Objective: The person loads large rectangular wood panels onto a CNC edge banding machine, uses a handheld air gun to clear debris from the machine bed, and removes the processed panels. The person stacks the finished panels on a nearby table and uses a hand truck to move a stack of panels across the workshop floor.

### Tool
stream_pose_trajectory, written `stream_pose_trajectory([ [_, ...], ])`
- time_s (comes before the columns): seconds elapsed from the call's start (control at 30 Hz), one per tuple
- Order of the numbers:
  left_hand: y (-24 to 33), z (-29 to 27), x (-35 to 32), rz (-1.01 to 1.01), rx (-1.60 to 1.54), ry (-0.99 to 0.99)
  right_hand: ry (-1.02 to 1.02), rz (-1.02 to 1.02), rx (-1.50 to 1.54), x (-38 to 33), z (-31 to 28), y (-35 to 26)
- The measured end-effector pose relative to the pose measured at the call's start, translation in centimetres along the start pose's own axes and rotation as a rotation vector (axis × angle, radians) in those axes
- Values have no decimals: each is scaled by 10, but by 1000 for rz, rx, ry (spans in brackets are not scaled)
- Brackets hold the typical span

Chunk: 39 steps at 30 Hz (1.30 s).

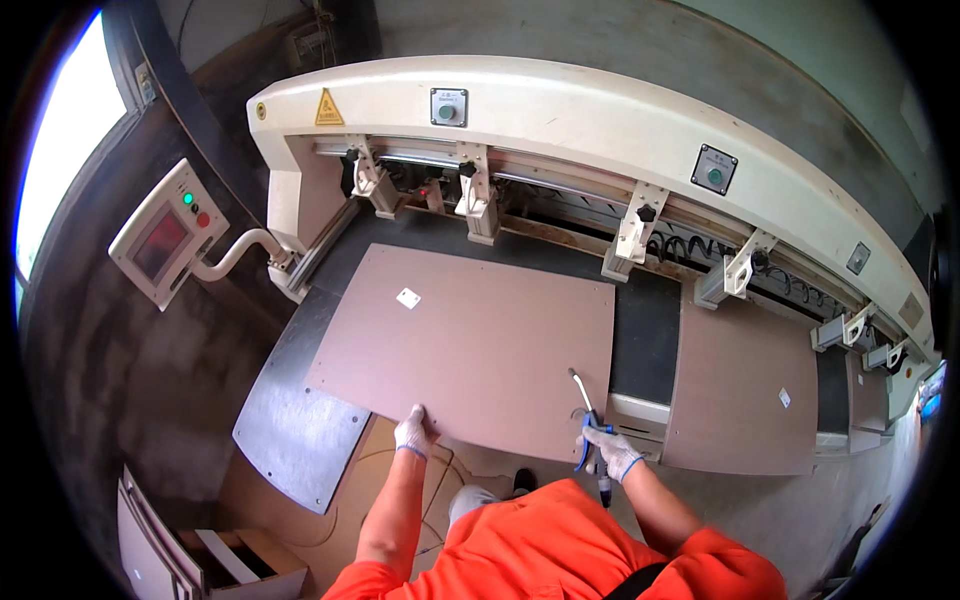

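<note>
A large pinkish-brown panel (470,345) lies flat on the machine's dark table, with a small white label (408,298) near its far left corner and small holes along its edges. My left hand (414,434), in a white glove, is closed on the panel's near edge, thumb on top and the other fingers hidden below. At the panel's near right corner, my gloved right hand (612,448) is wrapped round the handle of a blue air blow gun (589,424). The gun's thin metal nozzle points up and away over the panel.
A long cream machine (560,95) with several clamps (637,225) spans the back. Another labelled panel (745,385) lies to the right. A control screen (162,245) stands at left, beyond a metal side plate (300,435). Boards (150,545) and a cardboard box (265,565) sit lower left.
</note>
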<state>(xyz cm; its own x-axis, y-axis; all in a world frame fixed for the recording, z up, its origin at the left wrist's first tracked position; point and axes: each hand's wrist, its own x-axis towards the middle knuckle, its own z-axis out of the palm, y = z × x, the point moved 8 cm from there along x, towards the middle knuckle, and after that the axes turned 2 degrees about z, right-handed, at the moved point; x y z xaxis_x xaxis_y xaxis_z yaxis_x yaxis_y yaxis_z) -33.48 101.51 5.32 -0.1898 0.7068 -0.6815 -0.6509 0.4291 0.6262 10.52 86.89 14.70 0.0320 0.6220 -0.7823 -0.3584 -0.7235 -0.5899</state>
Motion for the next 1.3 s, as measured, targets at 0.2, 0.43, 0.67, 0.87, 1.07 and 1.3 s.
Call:
stream_pose_trajectory([
  [0.2, 27, 84, 57, -66, 205, 4, 177, -87, 94, 29, 1, -51],
  [0.43, 40, 129, 81, -86, 309, -48, 245, -106, 139, 52, 10, -70],
  [0.67, 30, 112, 101, -88, 199, -40, 366, -145, 97, 28, 18, -85],
  [0.87, 30, 126, 85, -132, 255, -75, 952, -704, -165, -79, -22, -215],
  [1.07, 27, 135, 93, -156, 320, -110, 1004, -1039, -54, -145, -33, -340],
  [1.3, 30, 122, 92, -81, 370, -99, 784, -775, 63, -152, -7, -300],
])
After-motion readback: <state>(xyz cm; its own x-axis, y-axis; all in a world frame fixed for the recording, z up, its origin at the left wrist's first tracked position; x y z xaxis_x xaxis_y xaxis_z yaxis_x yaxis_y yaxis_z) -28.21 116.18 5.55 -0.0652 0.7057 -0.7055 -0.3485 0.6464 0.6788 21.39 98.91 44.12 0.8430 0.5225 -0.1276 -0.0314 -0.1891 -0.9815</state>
